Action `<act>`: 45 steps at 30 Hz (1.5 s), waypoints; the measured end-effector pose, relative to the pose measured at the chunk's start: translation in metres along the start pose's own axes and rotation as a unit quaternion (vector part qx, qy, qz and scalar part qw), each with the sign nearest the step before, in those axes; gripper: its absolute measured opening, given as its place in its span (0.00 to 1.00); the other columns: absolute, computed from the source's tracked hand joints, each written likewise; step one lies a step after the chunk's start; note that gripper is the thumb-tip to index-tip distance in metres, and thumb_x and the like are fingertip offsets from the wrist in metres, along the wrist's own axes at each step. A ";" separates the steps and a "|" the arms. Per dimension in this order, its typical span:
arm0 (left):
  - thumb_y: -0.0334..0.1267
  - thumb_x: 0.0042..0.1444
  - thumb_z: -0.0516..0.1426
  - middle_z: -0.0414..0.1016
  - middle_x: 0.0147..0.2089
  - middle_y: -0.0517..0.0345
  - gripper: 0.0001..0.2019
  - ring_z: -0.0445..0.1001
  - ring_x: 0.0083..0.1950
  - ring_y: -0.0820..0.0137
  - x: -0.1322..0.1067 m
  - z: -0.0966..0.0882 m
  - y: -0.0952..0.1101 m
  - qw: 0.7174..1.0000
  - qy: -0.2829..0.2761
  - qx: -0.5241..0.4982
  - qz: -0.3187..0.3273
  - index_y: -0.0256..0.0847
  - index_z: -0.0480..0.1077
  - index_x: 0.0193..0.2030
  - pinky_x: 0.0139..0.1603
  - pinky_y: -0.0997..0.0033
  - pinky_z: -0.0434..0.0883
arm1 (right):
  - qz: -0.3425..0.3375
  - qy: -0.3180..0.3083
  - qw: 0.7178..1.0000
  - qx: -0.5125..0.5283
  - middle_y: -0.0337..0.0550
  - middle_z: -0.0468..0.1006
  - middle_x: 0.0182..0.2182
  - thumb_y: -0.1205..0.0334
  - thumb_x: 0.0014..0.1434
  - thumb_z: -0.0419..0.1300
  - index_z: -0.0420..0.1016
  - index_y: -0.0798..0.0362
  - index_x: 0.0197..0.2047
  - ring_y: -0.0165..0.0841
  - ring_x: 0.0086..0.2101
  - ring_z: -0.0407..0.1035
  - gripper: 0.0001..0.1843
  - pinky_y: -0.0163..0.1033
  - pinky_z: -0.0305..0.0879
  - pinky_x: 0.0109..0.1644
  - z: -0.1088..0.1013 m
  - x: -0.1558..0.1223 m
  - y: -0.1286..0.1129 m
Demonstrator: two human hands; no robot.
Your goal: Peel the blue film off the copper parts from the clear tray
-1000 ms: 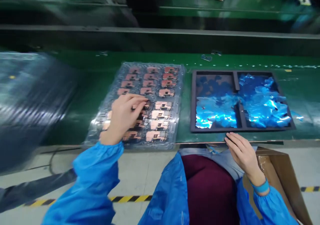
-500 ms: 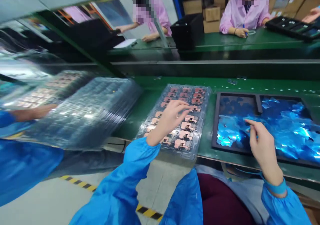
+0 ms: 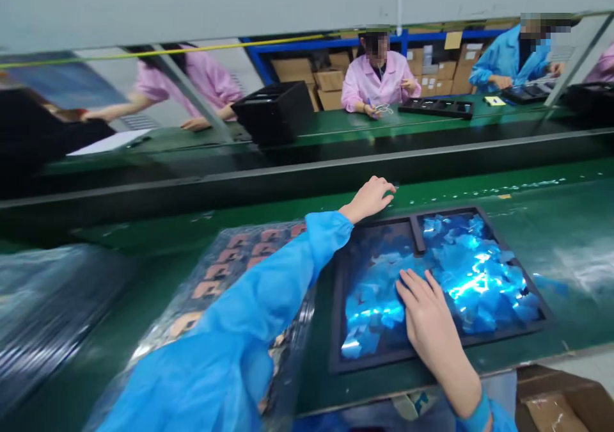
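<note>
My left hand (image 3: 370,199) reaches to the far part of the green bench, just behind a black tray. Its fingers are bent, with a gap between thumb and forefinger, and the fingertips are at a tiny clear piece (image 3: 396,186) on the bench. My right hand (image 3: 426,310) is over the front of the black divided tray (image 3: 336,329), fingers stretched out above the loose blue film pieces (image 3: 378,291). Whether those fingers touch the film I cannot tell. Partly hidden under my left sleeve lies a clear plastic tray (image 3: 211,243) of copper-coloured parts (image 3: 228,255).
Stacked clear trays (image 3: 57,310) blur at the left. A dark rail (image 3: 288,171) runs behind the bench, with a black box (image 3: 273,112) and people in pink and blue smocks beyond. An open cardboard box (image 3: 561,400) stands below the front edge at the right.
My left hand has moved from over the tray of copper-coloured parts to the back of the bench. My right hand stays over the blue film. The view has swung right.
</note>
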State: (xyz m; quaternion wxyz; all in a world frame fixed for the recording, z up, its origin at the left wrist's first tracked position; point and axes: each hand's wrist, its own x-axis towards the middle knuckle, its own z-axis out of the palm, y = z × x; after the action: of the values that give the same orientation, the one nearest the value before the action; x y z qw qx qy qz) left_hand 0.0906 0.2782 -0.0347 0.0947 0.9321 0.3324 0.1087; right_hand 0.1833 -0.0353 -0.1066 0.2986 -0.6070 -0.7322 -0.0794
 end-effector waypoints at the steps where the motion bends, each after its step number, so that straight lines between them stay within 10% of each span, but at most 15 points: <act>1: 0.39 0.72 0.59 0.79 0.61 0.44 0.13 0.73 0.63 0.54 0.024 0.007 0.001 1.000 -0.002 -0.003 -0.010 0.41 0.79 0.58 0.68 0.51 0.71 | 0.003 0.003 1.000 0.002 0.52 0.83 0.61 0.79 0.66 0.50 0.82 0.56 0.59 0.44 0.62 0.77 0.26 0.57 0.69 0.71 -0.002 -0.002 0.000; 7: 0.46 0.71 0.64 0.76 0.65 0.45 0.21 0.80 0.59 0.56 0.099 0.026 -0.012 0.994 -0.027 -0.032 -0.103 0.40 0.72 0.66 0.58 0.48 0.81 | 0.011 0.017 1.000 0.016 0.55 0.85 0.56 0.79 0.64 0.52 0.79 0.56 0.63 0.44 0.51 0.80 0.28 0.50 0.79 0.57 -0.005 -0.005 0.001; 15: 0.44 0.71 0.64 0.80 0.61 0.45 0.15 0.81 0.57 0.57 0.094 0.006 -0.022 0.972 -0.006 -0.149 -0.180 0.38 0.77 0.59 0.58 0.51 0.80 | -0.032 0.086 0.991 0.096 0.54 0.82 0.61 0.80 0.68 0.50 0.77 0.56 0.64 0.43 0.67 0.71 0.27 0.55 0.71 0.72 -0.016 0.001 0.000; 20: 0.42 0.68 0.64 0.88 0.50 0.42 0.12 0.86 0.48 0.60 -0.003 -0.027 0.014 0.934 0.036 -0.307 -0.178 0.34 0.81 0.50 0.53 0.59 0.82 | 0.071 0.143 0.968 0.194 0.53 0.83 0.59 0.74 0.72 0.57 0.74 0.49 0.69 0.43 0.60 0.77 0.26 0.50 0.80 0.61 -0.030 0.008 -0.003; 26: 0.46 0.57 0.72 0.89 0.46 0.46 0.16 0.87 0.47 0.58 -0.185 -0.046 0.101 0.801 0.058 -0.563 -0.195 0.37 0.84 0.46 0.50 0.61 0.82 | 0.237 0.110 0.858 0.442 0.56 0.83 0.57 0.57 0.71 0.65 0.74 0.51 0.67 0.41 0.49 0.82 0.23 0.42 0.84 0.43 -0.037 0.038 -0.033; 29: 0.42 0.57 0.71 0.89 0.44 0.50 0.11 0.86 0.46 0.59 -0.240 -0.043 0.133 0.783 0.096 -0.570 -0.229 0.39 0.85 0.44 0.50 0.63 0.81 | 0.263 0.079 0.815 0.510 0.50 0.86 0.46 0.52 0.66 0.70 0.81 0.52 0.54 0.37 0.41 0.82 0.18 0.39 0.82 0.41 -0.030 0.044 -0.052; 36: 0.41 0.59 0.69 0.88 0.42 0.51 0.09 0.85 0.45 0.60 -0.296 -0.021 0.155 0.786 0.223 -0.504 -0.279 0.39 0.87 0.42 0.50 0.65 0.79 | 0.270 0.015 0.832 0.485 0.45 0.88 0.36 0.42 0.61 0.72 0.86 0.53 0.40 0.39 0.33 0.82 0.20 0.42 0.82 0.40 -0.026 0.026 -0.069; 45: 0.48 0.55 0.72 0.88 0.42 0.52 0.14 0.84 0.43 0.59 -0.313 0.003 0.155 0.757 0.247 -0.512 -0.322 0.45 0.89 0.46 0.47 0.62 0.78 | 0.318 0.007 0.883 0.346 0.49 0.89 0.35 0.29 0.51 0.72 0.87 0.45 0.39 0.54 0.37 0.84 0.28 0.53 0.82 0.41 0.000 0.007 -0.056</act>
State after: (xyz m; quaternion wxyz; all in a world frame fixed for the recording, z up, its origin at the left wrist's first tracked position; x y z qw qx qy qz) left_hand -0.0521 -0.0401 -0.0432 0.5020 0.5233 0.5191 0.4524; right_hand 0.1308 -0.0434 -0.0889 0.5036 -0.6650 -0.4786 0.2740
